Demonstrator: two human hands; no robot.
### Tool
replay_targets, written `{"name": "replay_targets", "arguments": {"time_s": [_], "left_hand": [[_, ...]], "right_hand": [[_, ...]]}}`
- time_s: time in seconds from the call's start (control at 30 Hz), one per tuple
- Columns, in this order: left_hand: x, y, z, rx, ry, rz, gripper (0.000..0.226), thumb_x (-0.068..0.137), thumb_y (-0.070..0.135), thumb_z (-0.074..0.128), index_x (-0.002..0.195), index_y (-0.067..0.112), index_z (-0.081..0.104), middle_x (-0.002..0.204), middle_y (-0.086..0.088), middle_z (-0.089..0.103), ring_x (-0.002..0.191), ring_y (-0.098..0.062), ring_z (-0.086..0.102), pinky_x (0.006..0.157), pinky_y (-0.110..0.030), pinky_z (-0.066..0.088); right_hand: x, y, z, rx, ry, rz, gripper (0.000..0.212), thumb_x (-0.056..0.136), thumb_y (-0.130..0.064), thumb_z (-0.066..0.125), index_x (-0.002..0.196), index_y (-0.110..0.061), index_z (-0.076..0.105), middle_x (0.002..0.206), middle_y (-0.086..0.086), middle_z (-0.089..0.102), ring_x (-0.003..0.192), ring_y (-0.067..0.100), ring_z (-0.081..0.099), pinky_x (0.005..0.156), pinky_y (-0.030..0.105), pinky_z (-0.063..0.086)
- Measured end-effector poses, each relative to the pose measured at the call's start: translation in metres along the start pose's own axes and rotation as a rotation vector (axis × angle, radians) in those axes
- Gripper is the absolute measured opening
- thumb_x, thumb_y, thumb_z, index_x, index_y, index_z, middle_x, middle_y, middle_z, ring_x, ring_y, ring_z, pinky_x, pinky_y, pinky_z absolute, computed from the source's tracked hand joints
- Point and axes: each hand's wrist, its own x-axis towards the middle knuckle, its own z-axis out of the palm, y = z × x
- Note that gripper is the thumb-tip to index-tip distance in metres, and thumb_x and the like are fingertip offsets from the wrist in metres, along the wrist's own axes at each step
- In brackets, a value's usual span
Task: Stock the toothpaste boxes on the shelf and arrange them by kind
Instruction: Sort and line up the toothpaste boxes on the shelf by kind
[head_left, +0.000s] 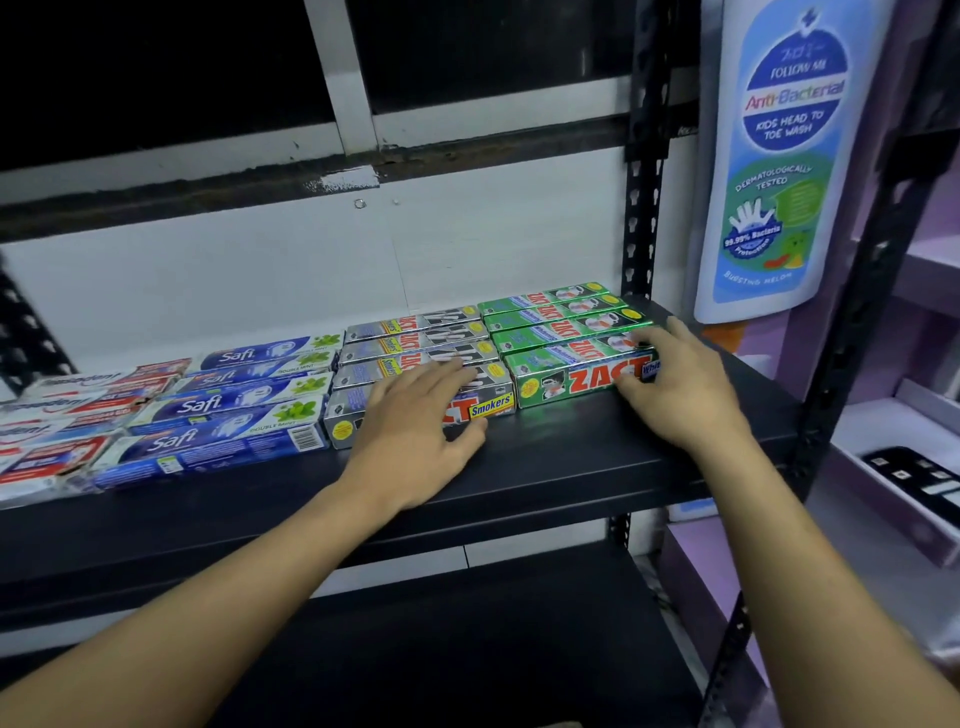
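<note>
The left hand (415, 426) lies flat on the front silver box (343, 421), fingers straight and spread, reaching onto the silver box behind it, with the thumb against the front face by the word "Smokers". The right hand (675, 384) holds the right end of the front green box (561, 382), fingers bent over its top and thumb pressed on its front face. The two hands are apart, each on its own stack.

The boxes lie flat in four rows running from front to back on the black shelf (571, 457). From left to right these are red boxes (57, 441), blue boxes (223, 415), silver boxes and green boxes. The silver and green rows touch side by side. The red ones sit somewhat askew.

Behind the shelf is a white wall (260, 270). A black slotted post (644, 156) stands at the back right corner. A bottle-shaped poster (779, 156) for kids' wash hangs to its right. A lower shelf (467, 649) shows beneath the arms.
</note>
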Motion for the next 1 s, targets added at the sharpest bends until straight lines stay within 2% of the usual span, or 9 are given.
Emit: {"name": "replay_targets", "arguments": {"time_s": [0.13,0.33,0.47,0.6,0.73,0.83,1.0], "left_hand": [[0.0,-0.002,0.001,-0.017,0.017,-0.007,0.063,0.092,0.056,0.031,0.149,0.031,0.041,0.157,0.011,0.036,0.147,-0.012,0.027,0.12,-0.037,0.013],[0.001,-0.005,0.002,-0.026,0.019,-0.004,0.047,0.104,0.037,0.041,0.15,0.028,0.04,0.158,0.009,0.035,0.148,-0.013,0.024,0.118,-0.033,0.009],[0.001,-0.006,0.004,-0.021,0.024,-0.003,0.046,0.105,0.035,0.042,0.15,0.029,0.039,0.159,0.011,0.034,0.148,-0.013,0.024,0.118,-0.032,0.008],[0.001,-0.005,0.004,-0.033,0.033,-0.007,0.046,0.104,0.034,0.044,0.149,0.027,0.042,0.158,0.009,0.036,0.148,-0.014,0.027,0.118,-0.035,0.011],[0.0,-0.001,0.002,-0.013,0.066,0.043,0.052,0.099,0.044,0.038,0.149,0.03,0.041,0.158,0.011,0.036,0.147,-0.014,0.026,0.119,-0.035,0.008],[0.007,0.005,0.001,0.03,0.066,0.089,0.063,0.091,0.058,0.036,0.149,0.036,0.039,0.159,0.014,0.032,0.148,-0.013,0.023,0.12,-0.037,0.006],[0.031,0.027,0.005,-0.033,0.139,0.047,0.061,0.088,0.066,0.037,0.141,0.04,0.05,0.156,0.013,0.039,0.145,-0.015,0.03,0.118,-0.039,0.007]], "right_hand": [[0.001,0.0,0.0,-0.013,0.002,0.005,0.054,0.09,-0.034,0.068,0.14,-0.026,0.049,0.157,0.001,0.03,0.136,0.029,0.041,0.104,0.049,0.042],[0.0,-0.002,-0.003,0.009,0.053,-0.023,0.044,0.089,-0.024,0.07,0.131,-0.019,0.056,0.134,-0.001,0.05,0.12,0.026,0.052,0.096,0.043,0.048],[0.001,-0.002,-0.002,0.025,0.077,-0.012,0.035,0.09,-0.017,0.069,0.123,-0.02,0.059,0.127,0.0,0.054,0.115,0.026,0.053,0.093,0.043,0.049],[0.002,-0.003,-0.003,0.034,0.08,0.019,0.035,0.089,-0.01,0.068,0.121,-0.021,0.059,0.125,0.001,0.055,0.113,0.025,0.054,0.091,0.042,0.05],[0.001,-0.002,-0.002,0.039,0.084,0.015,0.036,0.09,-0.008,0.065,0.122,-0.021,0.059,0.127,0.001,0.054,0.115,0.026,0.054,0.091,0.044,0.051],[0.001,0.0,-0.002,0.04,0.103,0.017,0.041,0.089,-0.01,0.063,0.129,-0.021,0.057,0.138,0.003,0.048,0.125,0.03,0.05,0.098,0.045,0.049],[0.0,0.001,-0.003,0.085,0.132,-0.007,0.05,0.088,-0.013,0.065,0.137,-0.017,0.054,0.132,0.002,0.055,0.115,0.027,0.055,0.096,0.04,0.049]]}}
